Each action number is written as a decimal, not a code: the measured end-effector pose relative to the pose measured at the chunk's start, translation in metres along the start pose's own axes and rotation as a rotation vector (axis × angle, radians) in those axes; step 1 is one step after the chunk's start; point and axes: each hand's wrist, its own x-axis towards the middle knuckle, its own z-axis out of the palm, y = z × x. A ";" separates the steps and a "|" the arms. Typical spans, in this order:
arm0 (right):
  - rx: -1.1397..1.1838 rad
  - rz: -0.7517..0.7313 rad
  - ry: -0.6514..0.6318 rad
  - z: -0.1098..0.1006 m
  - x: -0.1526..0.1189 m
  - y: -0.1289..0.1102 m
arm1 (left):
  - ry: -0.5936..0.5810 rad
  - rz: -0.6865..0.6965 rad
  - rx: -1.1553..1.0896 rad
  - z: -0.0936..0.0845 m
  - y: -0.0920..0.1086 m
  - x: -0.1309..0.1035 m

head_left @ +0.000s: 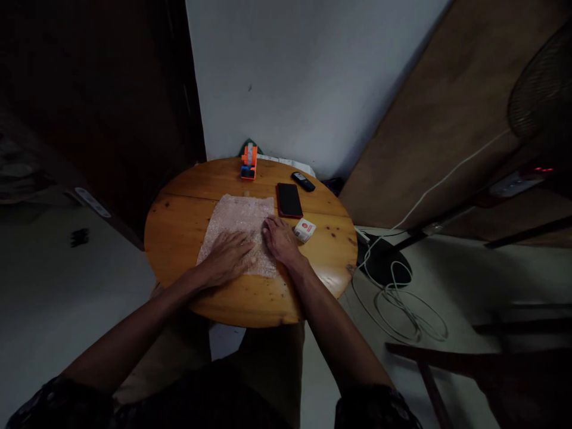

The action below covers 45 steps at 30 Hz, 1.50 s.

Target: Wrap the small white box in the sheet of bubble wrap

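Observation:
A sheet of pinkish bubble wrap (pixel 243 210) lies spread on the round wooden table (pixel 179 229). My left hand (pixel 227 255) rests flat on its lower middle, palm down with fingers stretched toward the right. On the sheet's right edge lies my right hand (pixel 280 239), palm down, its fingers slightly bent and touching the wrap. Neither hand appears to grip anything. Just right of my right hand stands a small white box (pixel 305 230) with a red mark. Above it are a dark tablet-like phone with a red edge (pixel 289 201) and a small black keypad phone (pixel 303 181).
An orange tape dispenser (pixel 249 162) stands at the table's far edge by the wall (pixel 304 71). Looped white cable (pixel 402 310) lies on the floor to the right. A fan (pixel 543 89) is at the upper right, and a dark wooden chair (pixel 447 360) at the lower right.

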 end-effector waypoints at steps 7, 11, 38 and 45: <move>-0.001 0.009 -0.001 -0.001 0.001 -0.001 | 0.060 -0.158 0.061 0.000 -0.013 0.015; -0.010 0.022 -0.021 -0.002 0.001 -0.002 | 0.037 -0.191 0.060 0.006 -0.018 0.016; 0.136 0.453 0.034 -0.074 -0.042 0.069 | -0.036 -0.166 0.113 0.002 -0.013 0.012; 0.937 0.112 0.202 -0.094 -0.026 -0.007 | 0.030 -0.144 0.071 0.006 -0.014 0.012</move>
